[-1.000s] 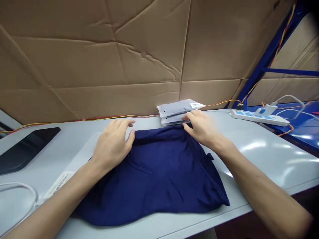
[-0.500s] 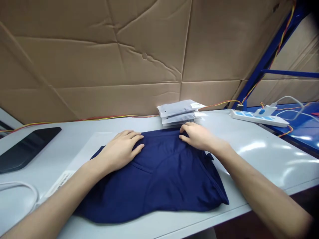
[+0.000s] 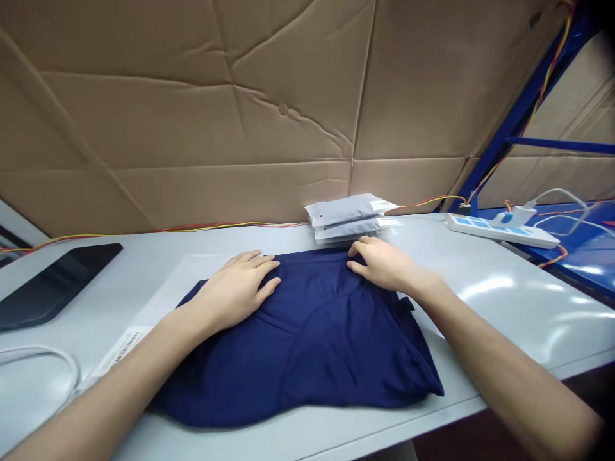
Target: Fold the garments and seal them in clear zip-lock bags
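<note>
A folded navy-blue garment (image 3: pixel 317 346) with curved seams lies on the white table, slightly wrinkled at the near right. My left hand (image 3: pixel 240 288) rests flat on its upper left part, fingers stretched out and thumb apart. At the upper right edge of the cloth, my right hand (image 3: pixel 379 259) touches the fabric with bent fingers, and a gap shows between thumb and forefinger. Under my left forearm and partly beneath the garment is a clear plastic bag (image 3: pixel 161 301) with a barcode label (image 3: pixel 125 346).
Several packed grey bags (image 3: pixel 348 214) are stacked just behind the garment, near the cardboard wall (image 3: pixel 288 141). A dark flat slab (image 3: pixel 57 285) lies at the left, with a white cable (image 3: pixel 67 362) nearer me. A power strip (image 3: pixel 500 230) sits at the right by a blue frame (image 3: pixel 494 153).
</note>
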`<state>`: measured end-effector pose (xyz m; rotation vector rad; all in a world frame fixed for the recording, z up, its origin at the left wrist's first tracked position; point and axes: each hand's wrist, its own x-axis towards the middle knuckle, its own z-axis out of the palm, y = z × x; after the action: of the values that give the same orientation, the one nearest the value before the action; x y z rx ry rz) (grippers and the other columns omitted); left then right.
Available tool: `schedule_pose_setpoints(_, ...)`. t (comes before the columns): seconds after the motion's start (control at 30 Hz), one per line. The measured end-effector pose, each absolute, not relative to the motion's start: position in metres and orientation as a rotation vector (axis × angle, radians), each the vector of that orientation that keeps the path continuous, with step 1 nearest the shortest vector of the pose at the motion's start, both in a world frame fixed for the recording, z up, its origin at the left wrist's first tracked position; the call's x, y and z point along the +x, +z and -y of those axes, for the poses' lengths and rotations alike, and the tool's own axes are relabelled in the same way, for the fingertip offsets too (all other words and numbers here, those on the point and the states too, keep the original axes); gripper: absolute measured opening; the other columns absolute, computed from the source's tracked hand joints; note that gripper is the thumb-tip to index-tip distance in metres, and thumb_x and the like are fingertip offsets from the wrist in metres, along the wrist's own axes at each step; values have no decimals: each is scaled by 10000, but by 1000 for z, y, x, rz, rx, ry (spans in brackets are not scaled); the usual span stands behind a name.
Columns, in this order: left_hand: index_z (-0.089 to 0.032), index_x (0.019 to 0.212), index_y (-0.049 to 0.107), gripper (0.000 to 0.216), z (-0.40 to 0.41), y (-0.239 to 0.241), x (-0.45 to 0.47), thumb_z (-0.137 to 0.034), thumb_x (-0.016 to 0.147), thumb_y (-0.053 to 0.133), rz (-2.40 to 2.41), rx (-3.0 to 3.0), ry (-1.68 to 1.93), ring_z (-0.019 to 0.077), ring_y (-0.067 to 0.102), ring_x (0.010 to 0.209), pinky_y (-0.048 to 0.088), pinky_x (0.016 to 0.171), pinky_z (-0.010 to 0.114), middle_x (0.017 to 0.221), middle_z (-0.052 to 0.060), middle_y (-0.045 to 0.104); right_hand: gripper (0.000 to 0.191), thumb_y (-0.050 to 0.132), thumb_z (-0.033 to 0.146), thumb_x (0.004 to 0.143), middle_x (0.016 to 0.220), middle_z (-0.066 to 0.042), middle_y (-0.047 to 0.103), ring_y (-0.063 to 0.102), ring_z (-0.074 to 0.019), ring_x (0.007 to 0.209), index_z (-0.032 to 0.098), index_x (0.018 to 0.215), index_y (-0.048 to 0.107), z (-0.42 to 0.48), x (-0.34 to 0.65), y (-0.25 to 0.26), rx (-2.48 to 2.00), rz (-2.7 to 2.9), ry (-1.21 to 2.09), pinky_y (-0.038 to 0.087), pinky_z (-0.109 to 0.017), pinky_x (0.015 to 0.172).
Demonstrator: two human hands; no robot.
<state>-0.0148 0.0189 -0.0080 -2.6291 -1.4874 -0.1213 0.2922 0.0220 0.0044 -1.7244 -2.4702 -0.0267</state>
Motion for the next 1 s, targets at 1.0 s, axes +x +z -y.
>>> schedule_pose_setpoints(1.0, -196, 1155, 673, 442, -20, -8, -18, -505, 971, 415, 1489, -2674, -333, 333, 603, 1190, 484, 1034, 502, 1226, 118, 694, 304, 524, 366, 980, 1180, -123, 690, 637, -280, 1114, 172, 1142, 691, -21, 292, 4, -1758, 2473, -30, 483, -367, 938)
